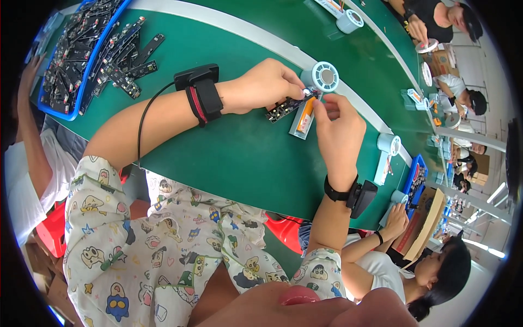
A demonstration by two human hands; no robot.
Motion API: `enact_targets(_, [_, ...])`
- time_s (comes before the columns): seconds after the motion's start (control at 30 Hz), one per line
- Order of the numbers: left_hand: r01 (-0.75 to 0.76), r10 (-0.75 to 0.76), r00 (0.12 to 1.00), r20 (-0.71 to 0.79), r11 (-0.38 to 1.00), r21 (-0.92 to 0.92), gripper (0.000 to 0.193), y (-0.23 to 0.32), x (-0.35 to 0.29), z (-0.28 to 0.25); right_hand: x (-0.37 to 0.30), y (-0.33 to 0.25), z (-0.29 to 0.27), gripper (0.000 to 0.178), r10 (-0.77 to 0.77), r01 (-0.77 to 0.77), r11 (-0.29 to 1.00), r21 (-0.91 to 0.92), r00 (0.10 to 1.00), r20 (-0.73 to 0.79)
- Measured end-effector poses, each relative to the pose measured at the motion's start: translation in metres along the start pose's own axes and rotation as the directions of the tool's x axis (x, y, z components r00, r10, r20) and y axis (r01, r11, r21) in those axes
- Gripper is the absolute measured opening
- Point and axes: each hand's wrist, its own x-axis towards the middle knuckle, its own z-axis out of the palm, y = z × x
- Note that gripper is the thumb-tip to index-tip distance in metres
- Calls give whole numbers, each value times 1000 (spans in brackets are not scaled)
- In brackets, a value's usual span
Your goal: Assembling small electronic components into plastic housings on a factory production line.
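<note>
A light-blue handheld fan [325, 76] with a round slotted head lies on the green table in front of me, its handle open. Inside the handle sits an orange battery [306, 113]. My left hand [265, 86] pinches one end of a narrow black circuit board [281, 111], which slants across the handle just below the fan head. From the other side, my right hand [340, 128] comes in with thumb and fingers bent together at the board's upper end, beside the battery. Whatever lies between those fingertips is too small and covered to make out.
At the far left, a blue tray [76, 65] is heaped with circuit boards, and a loose pile of boards [126, 62] lies beside it. Another opened fan [388, 144] rests to the right, near a co-worker's hand [396, 220]. A pale strip [239, 30] borders the table's far side.
</note>
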Motion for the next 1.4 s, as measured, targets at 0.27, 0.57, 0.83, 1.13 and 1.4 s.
enact_targets(0.27, [-78,80,997,-16,990,114,26,-5,5,-1,4,4,11,19,-73,71,997,-38,995,-70])
enact_targets(0.57, [-134,134,991,5,980,149,23,-8,6,-1,-2,1,5,19,-153,158,980,-124,987,51])
enact_targets(0.83, [34,-36,994,100,999,13,16,6,-3,-8,-3,-2,-7,31,-61,74,996,-50,971,230])
enact_targets(1.13, [-26,15,999,-38,943,-332,20,-11,2,40,14,10,-24,20,217,-349,894,281,886,409])
enact_targets(1.4, [-88,63,988,-140,980,-179,18,-10,2,44,20,22,-13,17,205,-421,818,392,851,484])
